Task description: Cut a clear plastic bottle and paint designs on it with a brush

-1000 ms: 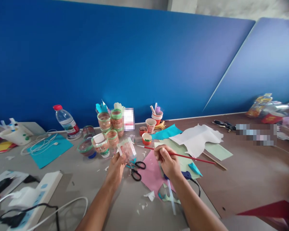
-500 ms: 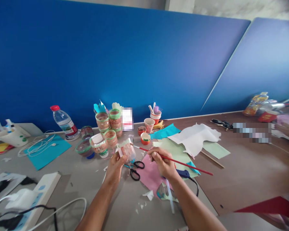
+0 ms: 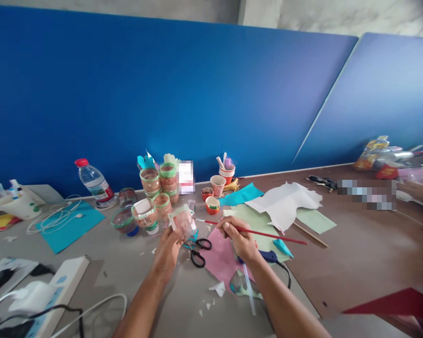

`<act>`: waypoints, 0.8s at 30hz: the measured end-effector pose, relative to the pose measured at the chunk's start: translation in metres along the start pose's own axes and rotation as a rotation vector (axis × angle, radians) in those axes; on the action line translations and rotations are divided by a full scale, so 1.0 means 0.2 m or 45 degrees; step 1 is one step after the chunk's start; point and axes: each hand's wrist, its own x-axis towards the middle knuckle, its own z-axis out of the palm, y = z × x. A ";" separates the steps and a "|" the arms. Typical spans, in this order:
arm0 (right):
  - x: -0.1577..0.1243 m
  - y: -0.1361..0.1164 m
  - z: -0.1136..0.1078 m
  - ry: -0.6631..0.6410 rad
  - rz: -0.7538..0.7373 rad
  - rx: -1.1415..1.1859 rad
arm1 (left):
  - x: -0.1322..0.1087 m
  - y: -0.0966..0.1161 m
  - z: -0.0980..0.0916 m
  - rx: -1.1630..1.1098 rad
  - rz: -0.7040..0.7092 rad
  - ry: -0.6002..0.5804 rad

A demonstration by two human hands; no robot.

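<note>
My left hand [image 3: 167,251] is closed around a clear plastic cup [image 3: 184,221] with pale pink on its side, tipped over above the table. In my right hand [image 3: 239,237] is a thin red paintbrush [image 3: 271,235], gripped like a pen, its tip pointing left, close to the cup; whether they touch I cannot tell. Below the cup lie scissors [image 3: 198,259] with black handles. Pink paper [image 3: 218,258] is under my right hand, beside a blue glue gun [image 3: 269,256]. Small paper cups of paint, one with green [image 3: 212,205], stand just beyond the brush tip.
Stacked painted cups [image 3: 150,180] stand behind my left hand, near a water bottle [image 3: 95,183]. A power strip [image 3: 65,286] with cables lies front left. White paper [image 3: 285,202] and a wooden stick [image 3: 310,234] are on the right. Another person's hand [image 3: 421,192] shows at the far right.
The cup in my left hand has turned slightly and shifted a little to the left. The brush's back end has moved slightly left and up; both hands keep their hold.
</note>
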 end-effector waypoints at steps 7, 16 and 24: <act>0.01 0.04 -0.01 0.091 0.126 0.210 | 0.00 0.00 -0.01 -0.085 -0.109 -0.127; 0.02 0.03 -0.03 0.163 0.181 0.350 | 0.01 -0.01 -0.03 -0.194 -0.163 -0.146; 0.03 0.00 -0.04 0.076 0.233 0.366 | 0.02 -0.01 -0.05 -0.278 -0.209 -0.183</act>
